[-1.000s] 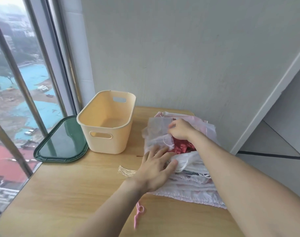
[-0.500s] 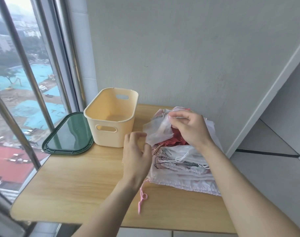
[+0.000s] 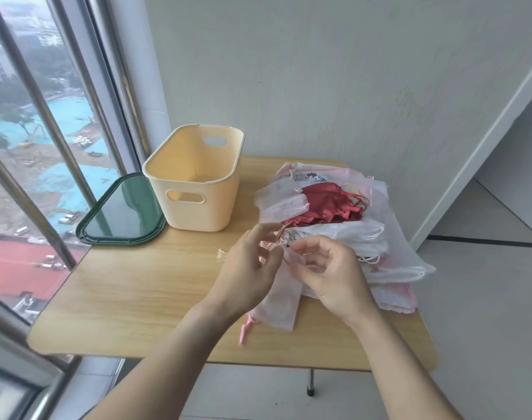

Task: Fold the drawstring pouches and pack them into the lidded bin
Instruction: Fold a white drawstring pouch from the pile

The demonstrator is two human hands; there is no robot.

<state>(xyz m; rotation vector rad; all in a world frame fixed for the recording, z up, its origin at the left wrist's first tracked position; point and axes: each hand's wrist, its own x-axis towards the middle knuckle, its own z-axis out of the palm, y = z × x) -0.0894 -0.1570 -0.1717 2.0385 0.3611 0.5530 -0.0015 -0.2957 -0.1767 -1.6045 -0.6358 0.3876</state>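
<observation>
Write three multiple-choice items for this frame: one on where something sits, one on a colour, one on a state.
1. Where does the green lid lie?
A. on the bin
B. flat on the table, left of the bin
C. on the pouch pile

2. What colour is the bin?
A. pale yellow
B. blue
C. black

3. What is inside the bin?
A. folded pouches
B. the lid
C. nothing visible

Answers:
1 B, the lid rests on the table by the window, beside the bin.
2 A, its walls are pale yellow.
3 C, its bare floor shows, while the pouch pile sits to its right and both hands, left hand and right hand, hold a sheer pouch.
</observation>
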